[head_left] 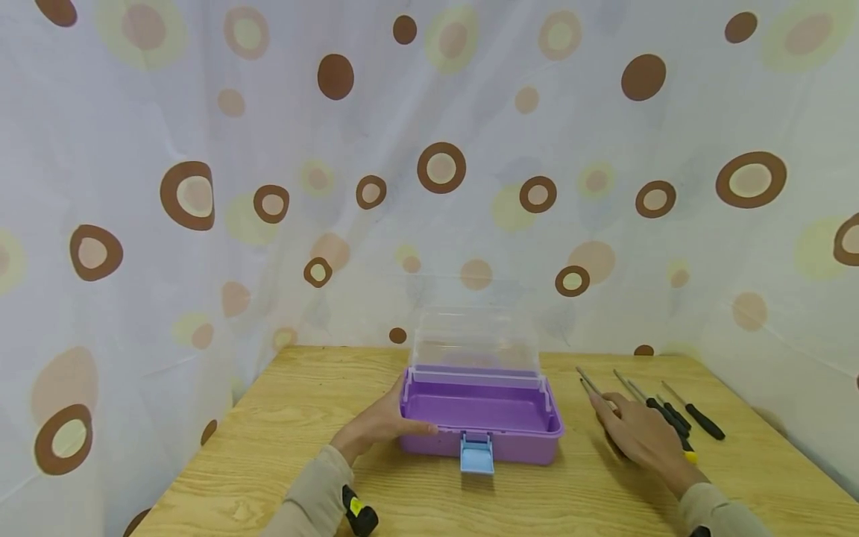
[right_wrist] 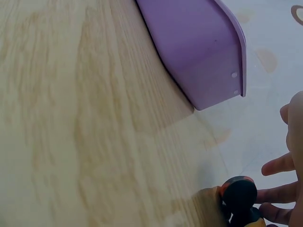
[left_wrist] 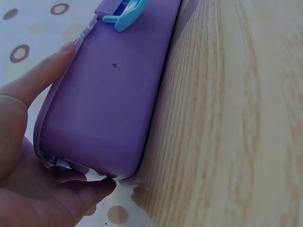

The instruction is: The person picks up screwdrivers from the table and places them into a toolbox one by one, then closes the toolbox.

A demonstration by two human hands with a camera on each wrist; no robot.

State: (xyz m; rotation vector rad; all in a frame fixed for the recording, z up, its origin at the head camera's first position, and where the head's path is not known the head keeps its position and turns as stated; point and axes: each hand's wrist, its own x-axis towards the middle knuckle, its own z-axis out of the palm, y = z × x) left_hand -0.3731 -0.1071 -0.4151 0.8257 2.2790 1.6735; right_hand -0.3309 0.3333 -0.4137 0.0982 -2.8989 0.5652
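A purple plastic box [head_left: 479,445] with a raised clear lid [head_left: 473,335] and a light blue latch [head_left: 477,455] stands on the table. My left hand [head_left: 381,420] holds the box's left end, thumb along the front rim and fingers at the end wall. To the right of the box, my right hand [head_left: 637,432] reaches over several screwdrivers. In the right wrist view its fingers [right_wrist: 279,195] extend beside dark screwdriver handles [right_wrist: 239,195], and whether they touch is unclear. Two shafts [head_left: 587,379] stick out beyond this hand, their handles partly hidden beneath it.
Farther right lie more black-handled screwdrivers [head_left: 705,423], shafts pointing away. A yellow handle part [head_left: 690,456] shows by the right wrist. The wooden table [head_left: 268,447] ends at a spotted curtain [head_left: 376,112] behind and on both sides.
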